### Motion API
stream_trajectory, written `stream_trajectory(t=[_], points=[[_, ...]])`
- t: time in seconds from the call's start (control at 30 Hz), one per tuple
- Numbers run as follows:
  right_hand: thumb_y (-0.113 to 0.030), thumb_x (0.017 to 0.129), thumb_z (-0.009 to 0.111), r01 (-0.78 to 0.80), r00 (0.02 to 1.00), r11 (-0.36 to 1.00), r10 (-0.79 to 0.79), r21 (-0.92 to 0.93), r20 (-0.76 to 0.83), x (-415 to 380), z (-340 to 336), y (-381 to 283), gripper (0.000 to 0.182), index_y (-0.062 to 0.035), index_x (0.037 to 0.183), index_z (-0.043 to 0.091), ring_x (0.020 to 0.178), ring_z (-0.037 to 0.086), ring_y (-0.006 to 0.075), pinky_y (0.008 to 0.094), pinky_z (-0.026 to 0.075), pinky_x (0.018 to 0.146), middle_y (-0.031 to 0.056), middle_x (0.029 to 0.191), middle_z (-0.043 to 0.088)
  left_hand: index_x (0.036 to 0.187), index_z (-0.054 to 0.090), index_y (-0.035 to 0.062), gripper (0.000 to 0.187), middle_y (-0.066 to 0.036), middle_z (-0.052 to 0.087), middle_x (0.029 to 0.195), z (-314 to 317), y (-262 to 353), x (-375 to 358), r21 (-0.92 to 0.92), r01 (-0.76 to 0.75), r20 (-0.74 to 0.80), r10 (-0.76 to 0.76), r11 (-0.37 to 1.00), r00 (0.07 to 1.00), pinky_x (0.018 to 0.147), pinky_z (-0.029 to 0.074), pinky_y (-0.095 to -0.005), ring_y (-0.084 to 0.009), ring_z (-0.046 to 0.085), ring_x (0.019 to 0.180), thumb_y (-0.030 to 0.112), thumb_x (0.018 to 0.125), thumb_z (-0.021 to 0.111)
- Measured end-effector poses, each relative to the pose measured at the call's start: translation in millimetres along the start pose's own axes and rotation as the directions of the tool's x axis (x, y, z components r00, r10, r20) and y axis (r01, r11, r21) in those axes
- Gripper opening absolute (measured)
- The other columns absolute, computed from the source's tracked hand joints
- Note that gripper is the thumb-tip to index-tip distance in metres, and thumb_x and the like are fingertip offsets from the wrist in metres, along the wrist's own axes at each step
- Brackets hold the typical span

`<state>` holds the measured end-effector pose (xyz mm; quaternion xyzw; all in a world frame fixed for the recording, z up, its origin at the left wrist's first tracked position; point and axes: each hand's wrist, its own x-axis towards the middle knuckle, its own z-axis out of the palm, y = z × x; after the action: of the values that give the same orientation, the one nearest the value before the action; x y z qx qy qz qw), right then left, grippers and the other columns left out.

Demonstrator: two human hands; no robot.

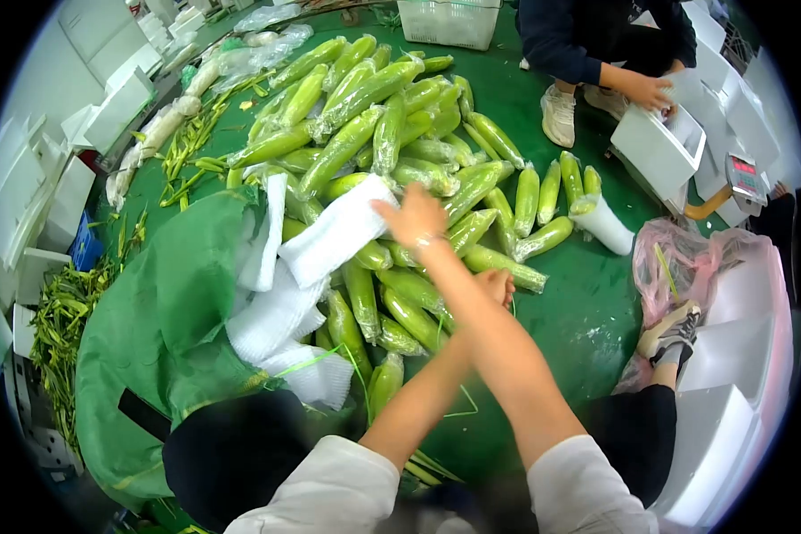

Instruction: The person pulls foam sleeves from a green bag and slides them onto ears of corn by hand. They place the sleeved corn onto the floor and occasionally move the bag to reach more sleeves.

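Note:
My arms are crossed over a large pile of green corn cobs in clear film [374,133] on the green floor. My right hand [414,218] reaches forward and pinches the end of a white foam net sleeve [338,231] lying on the pile. Lower down, my left hand [498,285], partly hidden behind my right forearm, is curled around one wrapped cob [516,271] at the pile's near right edge. More white foam sleeves [271,320] lie stacked beside a green mesh sack [160,329] at my left.
Another person crouches at the top right, a hand [650,89] on a white foam box [654,147] next to a scale [743,173]. A pink bag [676,258] and foam boxes lie right. Husks [62,320] and foam boxes [53,196] line the left; a white basket [449,22] stands at the back.

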<state>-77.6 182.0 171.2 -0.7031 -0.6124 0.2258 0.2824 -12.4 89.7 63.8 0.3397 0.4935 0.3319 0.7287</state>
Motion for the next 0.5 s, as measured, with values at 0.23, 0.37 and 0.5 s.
stream_trajectory(t=[0.23,0.37,0.5], points=[[-0.007,0.079,0.069,-0.157,0.979,0.172,0.155,0.972,0.131,-63.3,-60.7,98.2,0.036,-0.0069,0.109,0.050,0.079,0.061,0.0177,0.0309,0.050,0.063,0.0119,0.090,0.063,0.110,0.056,0.0091,0.026,-0.006,0.061,0.101,-31.3,10.3,-21.0,-0.644,-0.084,0.051,0.153,0.760,0.987,0.070,0.048,-0.0315,-0.0183,0.059,0.088,0.025,0.090,0.051],[-0.014,0.088,0.059,-0.258,0.925,0.150,0.325,0.954,0.199,-113.4,-74.1,206.7,0.032,-0.0083,0.118,0.048,0.096,0.057,0.0146,0.0318,0.048,0.082,0.0041,0.107,0.059,0.105,0.056,0.0082,0.023,-0.002,0.059,0.101,22.1,-3.8,-31.3,0.259,-0.463,0.051,0.467,0.848,0.883,0.081,0.045,-0.0326,-0.0188,0.057,0.094,0.025,0.090,0.053],[-0.020,0.091,0.054,-0.103,0.923,0.270,0.385,0.957,-0.010,-99.7,-68.5,274.3,0.037,-0.0124,0.126,0.043,0.103,0.054,0.0146,0.0339,0.047,0.085,0.0010,0.116,0.054,0.093,0.051,0.0040,0.009,-0.005,0.055,0.089,49.8,-43.4,-3.6,-0.466,-0.240,-0.048,0.246,0.852,0.968,0.083,0.043,-0.0300,-0.0160,0.054,0.091,0.013,0.090,0.054]])
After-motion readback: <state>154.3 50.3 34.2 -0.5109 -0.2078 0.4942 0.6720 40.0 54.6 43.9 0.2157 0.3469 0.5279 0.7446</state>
